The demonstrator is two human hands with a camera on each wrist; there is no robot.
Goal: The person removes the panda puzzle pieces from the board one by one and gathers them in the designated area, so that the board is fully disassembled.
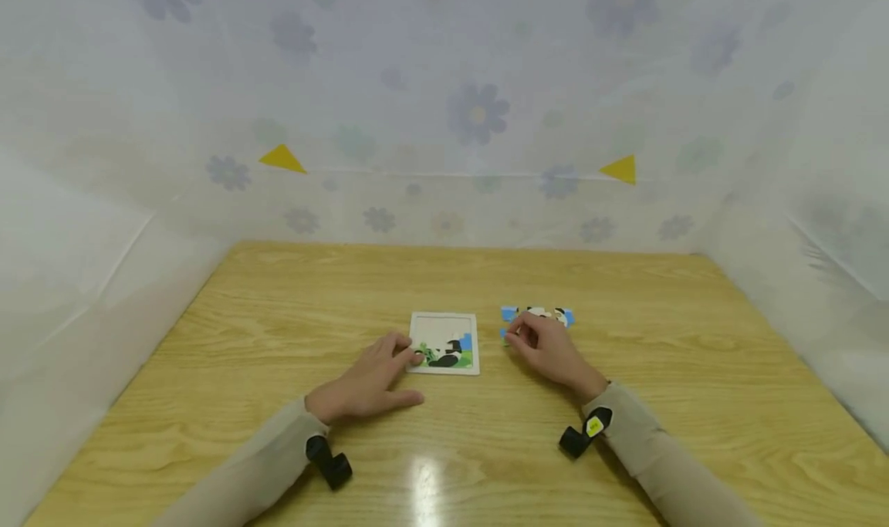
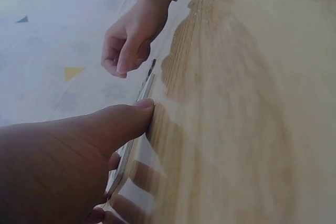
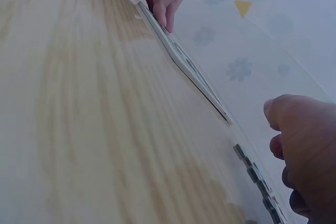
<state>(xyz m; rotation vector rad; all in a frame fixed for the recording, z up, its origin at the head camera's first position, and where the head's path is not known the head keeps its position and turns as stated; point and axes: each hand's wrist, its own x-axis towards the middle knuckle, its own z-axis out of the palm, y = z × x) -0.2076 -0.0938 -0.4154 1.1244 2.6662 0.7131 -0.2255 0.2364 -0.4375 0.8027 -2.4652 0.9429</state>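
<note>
My right hand [image 1: 549,349] grip narrow, fingers curled over loose puzzle pieces [image 1: 538,315]. Puzzle tray [image 1: 444,343] lies at nine o'clock; left hand [image 1: 368,384] flat, steadying tray edge.

Puzzle tray [image 1: 444,322] lay flat near the middle of the table [image 1: 278,311] | loose puzzle pieces [image 1: 538,315] sat just right of the tray, apart from it | left hand [image 1: 368,384] rested at the tray's near-left corner, fingertips on it | right hand [image 1: 549,349] sat over the loose pieces | a draped sheet [image 1: 444,126] stood behind the table.
</note>
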